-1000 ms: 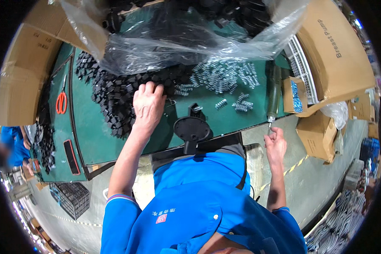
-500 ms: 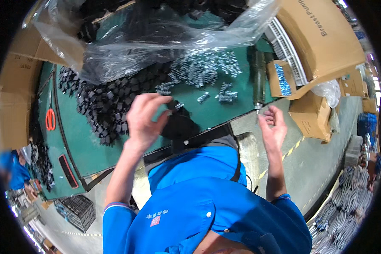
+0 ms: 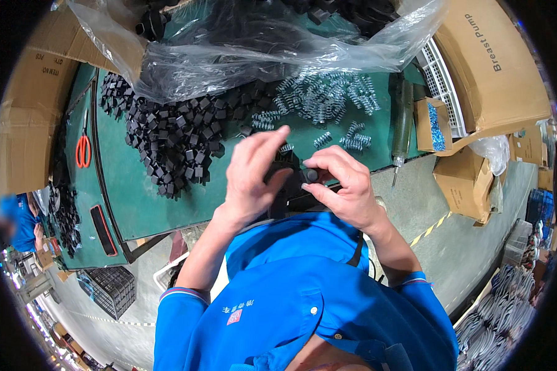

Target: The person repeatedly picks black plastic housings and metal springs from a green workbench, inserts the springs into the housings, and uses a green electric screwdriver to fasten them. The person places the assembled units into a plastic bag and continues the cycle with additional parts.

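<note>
Near edge of the desk [image 3: 130, 213]: hands are covering much of a black part [image 3: 311, 175]; its lower outline is merging with shadow, hard to make out. Half a second ago the right hand [image 3: 348, 188] was beside the bit of the screwdriver [image 3: 402, 127]; now it is pinching the part's rounded end between thumb and fingers. Left hand [image 3: 252, 174] is arching close by, fingers half-bent, thumb apart; cannot tell whether it is gripping anything.
</note>
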A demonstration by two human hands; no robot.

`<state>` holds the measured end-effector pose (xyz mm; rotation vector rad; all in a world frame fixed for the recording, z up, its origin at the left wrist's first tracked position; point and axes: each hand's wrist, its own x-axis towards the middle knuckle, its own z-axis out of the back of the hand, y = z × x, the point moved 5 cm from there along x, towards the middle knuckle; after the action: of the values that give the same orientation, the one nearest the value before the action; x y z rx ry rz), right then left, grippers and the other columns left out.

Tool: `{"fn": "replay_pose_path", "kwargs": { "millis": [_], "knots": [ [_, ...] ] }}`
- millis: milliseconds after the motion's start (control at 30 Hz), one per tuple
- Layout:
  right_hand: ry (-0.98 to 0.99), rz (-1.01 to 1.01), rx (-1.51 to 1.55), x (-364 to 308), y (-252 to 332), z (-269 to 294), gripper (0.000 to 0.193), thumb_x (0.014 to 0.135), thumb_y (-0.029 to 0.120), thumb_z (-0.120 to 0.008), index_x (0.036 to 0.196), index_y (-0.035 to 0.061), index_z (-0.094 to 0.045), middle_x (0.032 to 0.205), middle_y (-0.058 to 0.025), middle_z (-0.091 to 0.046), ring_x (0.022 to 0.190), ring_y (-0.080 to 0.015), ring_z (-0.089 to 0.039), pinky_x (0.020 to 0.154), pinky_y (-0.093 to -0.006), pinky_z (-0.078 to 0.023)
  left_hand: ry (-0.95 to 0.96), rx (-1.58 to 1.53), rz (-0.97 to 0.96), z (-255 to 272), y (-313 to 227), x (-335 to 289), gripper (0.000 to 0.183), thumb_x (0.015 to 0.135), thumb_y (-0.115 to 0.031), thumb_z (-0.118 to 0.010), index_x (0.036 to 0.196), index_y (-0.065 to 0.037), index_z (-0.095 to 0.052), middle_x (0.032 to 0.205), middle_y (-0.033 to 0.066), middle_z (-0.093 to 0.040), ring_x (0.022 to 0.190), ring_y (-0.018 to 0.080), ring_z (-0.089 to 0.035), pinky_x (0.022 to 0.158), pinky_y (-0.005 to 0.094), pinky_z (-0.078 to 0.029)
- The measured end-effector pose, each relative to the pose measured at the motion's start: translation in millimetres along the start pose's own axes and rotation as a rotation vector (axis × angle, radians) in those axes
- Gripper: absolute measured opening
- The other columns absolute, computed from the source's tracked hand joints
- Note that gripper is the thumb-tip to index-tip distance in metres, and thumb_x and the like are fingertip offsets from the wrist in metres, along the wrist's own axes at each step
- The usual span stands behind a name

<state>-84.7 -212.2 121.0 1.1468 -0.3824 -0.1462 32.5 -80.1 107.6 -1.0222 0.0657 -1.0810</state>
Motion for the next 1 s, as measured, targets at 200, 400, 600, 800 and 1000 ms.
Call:
{"fn": "replay_pose_path", "kwargs": {
  "millis": [200,400,600,800,1000],
  "knots": [
    [-0.007,-0.01,-0.057,-0.7,-9.0,-5.0,0.034,0.075,-0.003,-0.076,0.107,-0.0006,-0.064,0.1,-0.0122,-0.062,0.075,-0.0198,-0.064,0.065,-0.0296,-0.053,0.121,-0.242,0.614,-3.8,55.3,-27.3,0.053,0.076,-0.02,-0.078,0.123,-0.002,-0.063,0.114,0.0137,-0.061,0.103,0.0265,-0.062,0.087,0.0352,-0.05],
    [-0.168,-0.321,0.197,10.8,-54.8,-6.2,0.027,0.078,-0.002,-0.076,0.103,-0.0027,-0.067,0.09,-0.0053,-0.066,0.072,-0.0067,-0.061,0.062,-0.0214,-0.05,0.213,-0.161,0.665,-17.1,53.2,-29.0,0.051,0.076,-0.022,-0.076,0.121,-0.001,-0.064,0.109,0.0128,-0.062,0.097,0.0256,-0.064,0.086,0.0354,-0.051],
    [-0.131,-0.388,0.099,19.2,-73.9,-18.2,0.021,0.082,0.002,-0.074,0.101,-0.001,-0.067,0.082,-0.0002,-0.066,0.066,-0.0029,-0.057,0.058,-0.0192,-0.047,0.223,-0.125,0.648,-19.3,52.9,-28.7,0.05,0.077,-0.018,-0.075,0.122,0.0,-0.063,0.111,0.0125,-0.062,0.098,0.0234,-0.064,0.086,0.0335,-0.051],
    [-0.169,-0.381,-0.044,23.5,-78.4,-40.8,0.024,0.075,0.01,-0.08,0.092,0.0003,-0.066,0.083,-0.008,-0.067,0.064,-0.0151,-0.064,0.058,-0.029,-0.05,0.214,-0.328,0.777,-26.4,63.0,-33.7,0.057,0.08,-0.018,-0.074,0.129,0.005,-0.057,0.113,0.0142,-0.065,0.102,0.0229,-0.065,0.091,0.0318,-0.05],
    [-0.292,-0.137,-0.069,23.0,-44.9,-40.4,0.022,0.076,0.004,-0.079,0.09,0.0009,-0.063,0.082,-0.0086,-0.063,0.065,-0.017,-0.062,0.058,-0.0297,-0.049,0.046,-1.367,1.17,-21.1,76.8,-43.8,0.046,0.091,-0.014,-0.065,0.131,0.006,-0.053,0.113,0.0096,-0.067,0.099,0.0158,-0.066,0.088,0.0279,-0.053]
  ]
}}
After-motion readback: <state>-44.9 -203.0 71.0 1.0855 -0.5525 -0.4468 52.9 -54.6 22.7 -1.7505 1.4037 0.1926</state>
